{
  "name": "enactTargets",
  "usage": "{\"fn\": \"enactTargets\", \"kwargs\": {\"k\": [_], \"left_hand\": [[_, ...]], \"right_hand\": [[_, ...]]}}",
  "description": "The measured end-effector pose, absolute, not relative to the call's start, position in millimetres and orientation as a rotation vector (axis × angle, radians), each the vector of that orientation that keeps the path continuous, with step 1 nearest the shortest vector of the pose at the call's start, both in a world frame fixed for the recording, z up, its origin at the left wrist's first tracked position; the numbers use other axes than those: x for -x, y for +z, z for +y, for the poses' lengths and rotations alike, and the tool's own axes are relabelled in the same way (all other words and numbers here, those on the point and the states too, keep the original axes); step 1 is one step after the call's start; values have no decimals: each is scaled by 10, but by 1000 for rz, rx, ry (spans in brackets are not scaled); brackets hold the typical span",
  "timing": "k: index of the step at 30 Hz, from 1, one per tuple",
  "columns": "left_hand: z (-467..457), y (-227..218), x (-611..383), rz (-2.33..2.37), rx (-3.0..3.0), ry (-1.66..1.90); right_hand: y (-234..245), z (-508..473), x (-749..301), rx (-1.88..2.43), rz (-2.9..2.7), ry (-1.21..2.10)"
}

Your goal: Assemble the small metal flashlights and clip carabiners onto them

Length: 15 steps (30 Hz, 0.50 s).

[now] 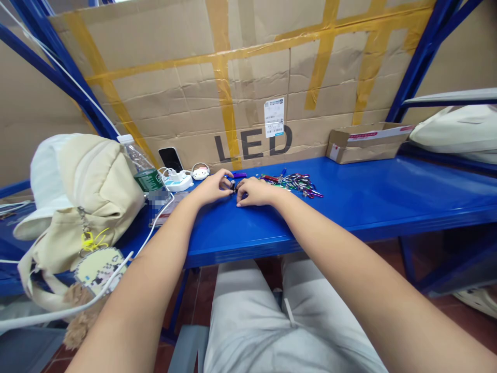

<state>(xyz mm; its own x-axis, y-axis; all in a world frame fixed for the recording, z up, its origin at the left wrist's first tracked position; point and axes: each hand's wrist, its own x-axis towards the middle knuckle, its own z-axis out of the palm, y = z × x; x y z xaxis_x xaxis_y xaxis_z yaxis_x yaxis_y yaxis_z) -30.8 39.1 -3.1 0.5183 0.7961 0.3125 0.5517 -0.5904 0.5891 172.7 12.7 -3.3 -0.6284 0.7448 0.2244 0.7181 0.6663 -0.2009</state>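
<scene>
Both hands meet over the blue table (217, 235). My left hand (213, 187) has its thumb and index finger curved round a small dark piece with a silvery part (233, 185), too small to name. Bent fingers of my right hand (257, 191) come to the same piece from the other side, its thumb pointing down near the tabletop. What the right fingertips hold is partly hidden. Just behind the hands lies a purple tube-like item (239, 175). A pile of small shiny coloured metal pieces, looking like clips (298, 182), lies right of my right hand.
At the left stand a cream bag (97, 176), a clear bottle with a green label (149, 178) and a white power strip (178, 181) with cables. A phone (171, 159) leans at the back. An open cardboard box (365, 147) sits back right. Taped cardboard (174, 98) walls the rear.
</scene>
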Motion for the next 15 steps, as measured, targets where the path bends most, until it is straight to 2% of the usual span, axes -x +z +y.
{"fn": "enactTargets", "kwargs": {"k": [4,8,15], "left_hand": [[384,-22,288,1091,-2342,822],[343,1,270,1082,-2421,791],[310,3,234,1042,-2426,776]], "right_hand": [[-22,170,-1723,1187,-2485,91],[-24,241,-1703,945,-2198,0],[-63,287,-1677,813,-2153,34]]}}
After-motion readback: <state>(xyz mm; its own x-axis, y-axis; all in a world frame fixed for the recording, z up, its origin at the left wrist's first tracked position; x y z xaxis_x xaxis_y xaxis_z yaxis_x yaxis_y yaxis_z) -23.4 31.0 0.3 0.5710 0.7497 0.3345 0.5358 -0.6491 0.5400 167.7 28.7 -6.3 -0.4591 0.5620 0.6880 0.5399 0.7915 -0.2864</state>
